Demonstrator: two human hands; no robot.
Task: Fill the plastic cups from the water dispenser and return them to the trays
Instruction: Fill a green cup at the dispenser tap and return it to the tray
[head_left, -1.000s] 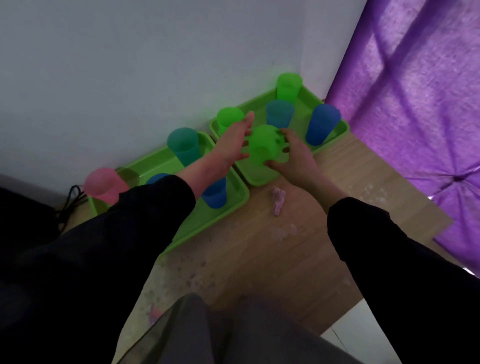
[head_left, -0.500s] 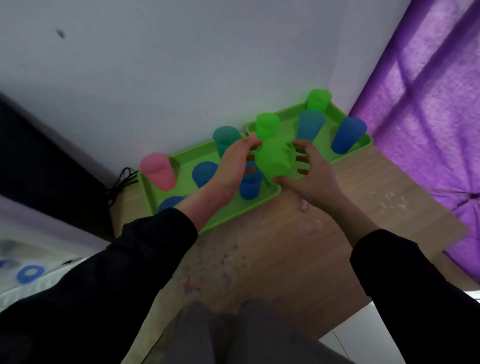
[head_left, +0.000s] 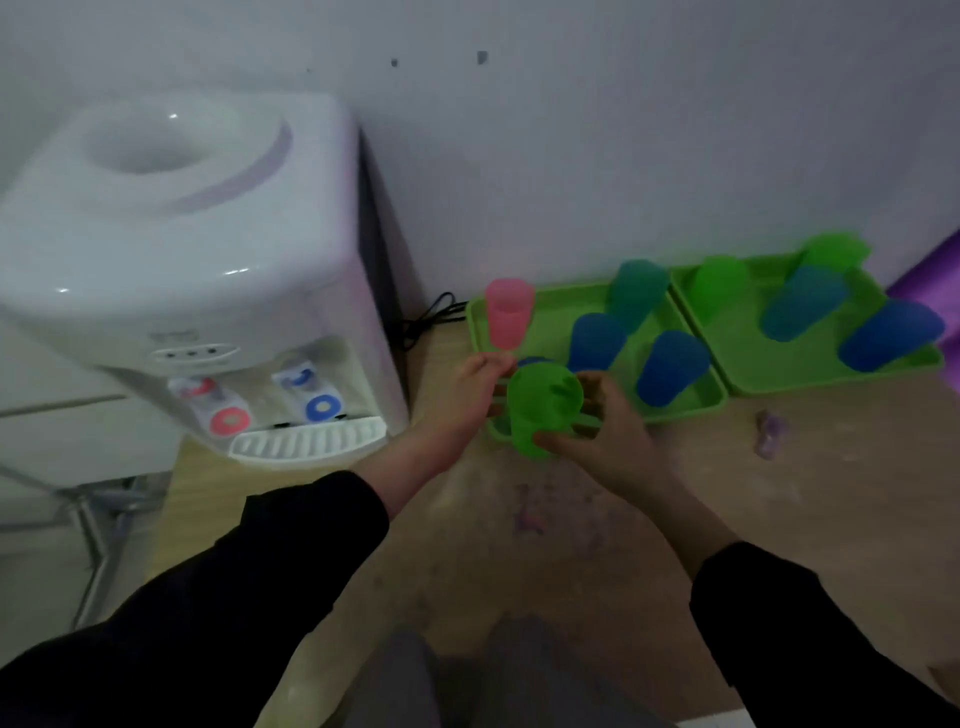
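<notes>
I hold a green plastic cup (head_left: 540, 408) between both hands above the near corner of the left green tray (head_left: 558, 317). My right hand (head_left: 605, 436) grips its right side and base; my left hand (head_left: 470, 387) touches its left rim with fingertips. The white water dispenser (head_left: 171, 260) stands to the left, with a red tap (head_left: 228, 420), a blue tap (head_left: 322, 408) and a drip grille (head_left: 306, 441). A pink cup (head_left: 508, 312) and several blue cups stand on the left tray. The right green tray (head_left: 748, 364) carries green and blue cups.
A black cable (head_left: 426, 322) lies between the dispenser and the trays against the white wall. A small crumpled purple scrap (head_left: 769, 434) lies on the wooden table. Purple cloth (head_left: 930, 280) hangs at the far right. A metal frame (head_left: 98, 530) stands at lower left.
The view has swung left and the dispenser has come into sight. Both hands have carried the green cup leftward, from over the gap between the trays to the left tray's near corner.
</notes>
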